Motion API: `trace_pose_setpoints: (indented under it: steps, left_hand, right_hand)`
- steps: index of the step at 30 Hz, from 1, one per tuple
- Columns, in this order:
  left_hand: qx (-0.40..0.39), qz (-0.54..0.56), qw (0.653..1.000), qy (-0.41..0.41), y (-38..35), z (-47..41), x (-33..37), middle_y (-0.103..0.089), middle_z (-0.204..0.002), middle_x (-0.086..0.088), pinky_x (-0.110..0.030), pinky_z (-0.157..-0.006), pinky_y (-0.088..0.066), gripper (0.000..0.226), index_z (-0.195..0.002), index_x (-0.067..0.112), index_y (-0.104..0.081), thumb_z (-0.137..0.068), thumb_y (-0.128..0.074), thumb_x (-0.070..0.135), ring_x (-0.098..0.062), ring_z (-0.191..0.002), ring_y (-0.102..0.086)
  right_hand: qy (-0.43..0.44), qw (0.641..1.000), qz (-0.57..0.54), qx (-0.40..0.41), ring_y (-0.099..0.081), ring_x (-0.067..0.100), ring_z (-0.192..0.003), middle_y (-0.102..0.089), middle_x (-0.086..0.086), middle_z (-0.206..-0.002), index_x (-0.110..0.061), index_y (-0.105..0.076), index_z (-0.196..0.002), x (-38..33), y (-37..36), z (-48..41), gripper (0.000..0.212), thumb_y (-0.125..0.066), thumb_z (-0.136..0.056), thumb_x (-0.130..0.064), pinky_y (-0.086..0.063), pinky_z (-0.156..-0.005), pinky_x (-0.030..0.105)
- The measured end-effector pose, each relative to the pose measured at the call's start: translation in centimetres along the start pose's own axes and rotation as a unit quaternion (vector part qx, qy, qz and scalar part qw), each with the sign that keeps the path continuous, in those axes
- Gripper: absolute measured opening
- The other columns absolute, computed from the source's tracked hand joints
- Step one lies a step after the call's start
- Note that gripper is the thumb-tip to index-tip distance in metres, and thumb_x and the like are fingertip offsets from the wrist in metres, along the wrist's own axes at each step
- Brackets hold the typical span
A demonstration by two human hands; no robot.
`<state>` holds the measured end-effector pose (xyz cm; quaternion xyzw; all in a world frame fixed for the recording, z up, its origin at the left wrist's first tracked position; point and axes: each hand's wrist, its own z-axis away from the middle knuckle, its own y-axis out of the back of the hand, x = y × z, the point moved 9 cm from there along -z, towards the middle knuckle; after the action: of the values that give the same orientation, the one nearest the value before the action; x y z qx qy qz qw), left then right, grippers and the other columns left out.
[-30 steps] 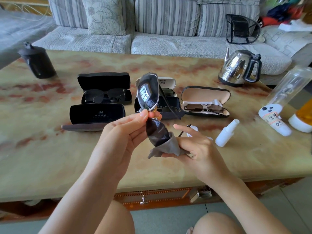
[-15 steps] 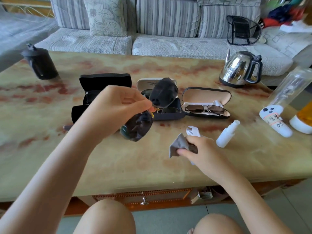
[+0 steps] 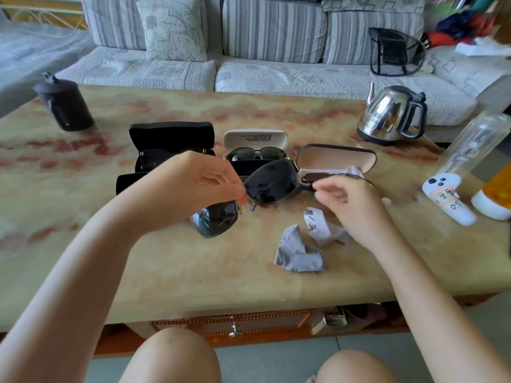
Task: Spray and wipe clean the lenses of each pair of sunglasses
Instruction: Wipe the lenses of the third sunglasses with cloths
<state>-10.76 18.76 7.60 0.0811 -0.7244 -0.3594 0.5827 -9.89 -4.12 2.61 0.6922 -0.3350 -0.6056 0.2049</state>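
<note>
My left hand (image 3: 204,181) pinches the dark-lensed metal-framed sunglasses (image 3: 272,183) above the marbled table (image 3: 83,244). My right hand (image 3: 348,205) curls at their arm, grip unclear. The white bottle (image 3: 448,200) has "D5" handwritten on it.

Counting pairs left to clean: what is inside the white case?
One dark-lensed pair lies in the white case; the case's bottom is hidden behind the held sunglasses.

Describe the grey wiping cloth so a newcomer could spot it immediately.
Start at the marbled table, toward its front edge, just below the right hand. Two crumpled pieces lie there: the grey cloth is the darker one nearer the camera, while the paler white piece sits beside the hand.
</note>
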Motion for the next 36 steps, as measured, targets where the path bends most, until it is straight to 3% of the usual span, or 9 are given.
trace_pose_setpoints:
  steps: [5,11,15,18,23,26,28,33,36]
  left_hand:
    - [0.020,0.021,0.999,0.019,-0.4,0.0,-0.7,-0.074,-0.075,0.013,-0.004,-0.073,-0.045,0.018,-0.070,0.025,-0.072,-0.086,-0.068,0.021,0.005,-0.073,-0.067]
    - [0.020,0.017,0.999,0.031,-1.3,0.0,-1.1,-0.073,-0.073,0.015,-0.002,-0.069,-0.044,0.016,-0.073,0.022,-0.074,-0.087,-0.067,0.022,0.007,-0.069,-0.065]
    - [0.025,0.011,0.999,0.039,-1.5,0.0,-1.7,-0.074,-0.077,0.015,-0.008,-0.073,-0.048,0.014,-0.077,0.023,-0.075,-0.087,-0.066,0.026,0.002,-0.074,-0.068]
    - [0.027,0.009,0.999,0.044,-1.6,0.0,-1.9,-0.074,-0.076,0.016,-0.011,-0.075,-0.049,0.013,-0.077,0.023,-0.075,-0.087,-0.066,0.026,0.003,-0.074,-0.068]
    - [0.008,0.003,0.999,0.046,-1.8,-0.1,-1.9,-0.074,-0.077,0.016,-0.021,-0.084,-0.052,0.014,-0.075,0.026,-0.074,-0.086,-0.067,0.029,0.001,-0.077,-0.068]
    - [-0.022,-0.023,0.999,0.042,-2.0,-0.1,-1.7,-0.074,-0.079,0.016,-0.028,-0.087,-0.053,0.014,-0.075,0.028,-0.074,-0.086,-0.066,0.031,-0.002,-0.080,-0.068]
    - [-0.044,-0.043,0.998,0.032,-2.2,-0.2,-1.4,-0.073,-0.077,0.017,-0.019,-0.078,-0.051,0.014,-0.075,0.030,-0.074,-0.086,-0.066,0.032,0.002,-0.076,-0.067]
    - [-0.059,-0.036,0.998,0.011,-1.7,-0.1,-1.3,-0.072,-0.074,0.015,-0.005,-0.070,-0.045,0.010,-0.077,0.026,-0.074,-0.085,-0.068,0.024,0.005,-0.070,-0.065]
    - [-0.065,-0.035,0.997,0.010,-1.3,0.1,-1.7,-0.073,-0.076,0.011,-0.009,-0.072,-0.047,0.008,-0.078,0.026,-0.074,-0.085,-0.069,0.025,0.001,-0.072,-0.066]
  right_hand:
    - [-0.076,0.988,0.136,-0.019,-0.060,0.023,-0.094,-0.067,0.006,-0.100,-0.009,-0.067,-0.107,4.1,-2.9,0.0,0.034,-0.075,-0.083,-0.031,-0.047,-0.085,0.036]
    - [-0.086,0.981,0.171,0.024,-0.058,0.022,-0.076,-0.062,-0.001,-0.071,-0.013,-0.066,-0.080,4.9,-2.8,-0.3,0.010,-0.070,-0.084,-0.021,-0.037,-0.069,0.033]
    - [-0.069,0.989,-0.086,0.095,-0.065,0.012,-0.066,-0.069,-0.007,-0.064,-0.024,-0.068,-0.068,4.4,-1.1,0.1,0.018,-0.072,-0.083,-0.015,-0.052,-0.066,0.032]
    - [-0.116,0.941,-0.307,0.085,-0.062,0.005,-0.058,-0.069,-0.008,-0.061,-0.017,-0.070,-0.075,4.7,-0.7,0.7,0.016,-0.073,-0.082,-0.004,-0.053,-0.058,0.019]
    - [-0.169,0.879,-0.444,0.026,-0.068,0.014,-0.072,-0.071,0.004,-0.079,-0.011,-0.067,-0.079,3.1,-1.1,0.7,0.009,-0.072,-0.079,-0.003,-0.058,-0.071,0.021]
    - [-0.112,0.876,-0.469,0.004,-0.068,0.014,-0.076,-0.071,0.001,-0.077,-0.011,-0.066,-0.079,-0.4,-0.2,-0.8,0.017,-0.076,-0.066,-0.013,-0.054,-0.083,0.026]
    - [-0.040,0.887,-0.460,-0.027,-0.066,0.016,-0.080,-0.070,0.001,-0.077,-0.012,-0.067,-0.080,-3.7,-0.1,-1.7,0.025,-0.077,-0.057,-0.017,-0.049,-0.088,0.031]
    - [0.095,0.907,-0.372,-0.171,-0.066,0.003,-0.079,-0.071,-0.010,-0.075,-0.023,-0.068,-0.062,-9.3,-2.2,-1.3,0.018,-0.076,-0.059,-0.007,-0.051,-0.079,0.017]
    - [0.103,0.913,-0.303,-0.254,-0.065,0.013,-0.086,-0.072,-0.003,-0.085,-0.013,-0.064,-0.068,-8.9,-3.4,-0.2,0.015,-0.076,-0.067,-0.003,-0.055,-0.084,0.026]
